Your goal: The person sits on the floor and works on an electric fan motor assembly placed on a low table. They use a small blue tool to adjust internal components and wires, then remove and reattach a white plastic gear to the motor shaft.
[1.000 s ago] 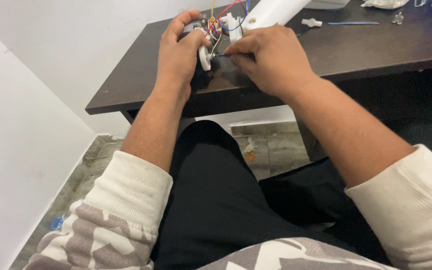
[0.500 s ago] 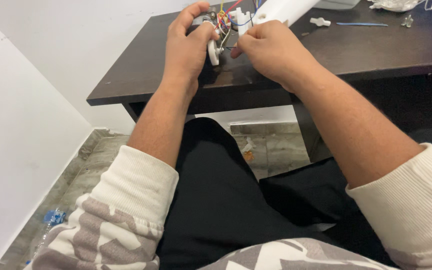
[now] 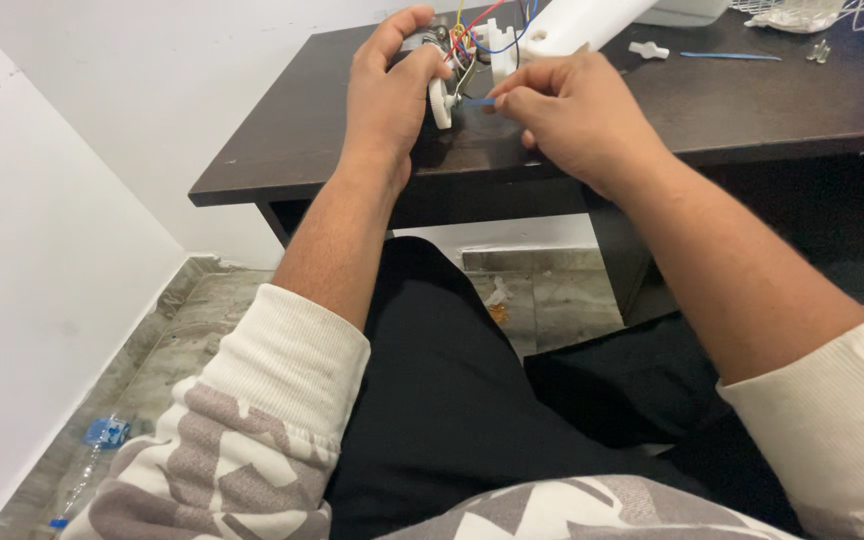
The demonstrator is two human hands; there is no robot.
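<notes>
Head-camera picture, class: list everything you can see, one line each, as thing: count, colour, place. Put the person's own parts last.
desk: one, dark brown, against the white wall
motor part: one, white gear, grey body, in the left hand
wires: several, red, yellow, blue, above the motor part
blue strip: one, in the right fingertips
white housing: one, desk top
bottle: one, clear, blue label, floor
left hand: one, holding the motor part
right hand: one, pinching the blue strip

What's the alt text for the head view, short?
A seated person's left hand grips a small wired assembly with a white gear at the edge of a dark table, while the right hand pinches a thin blue strip against it. White plastic parts lie farther back.
</notes>
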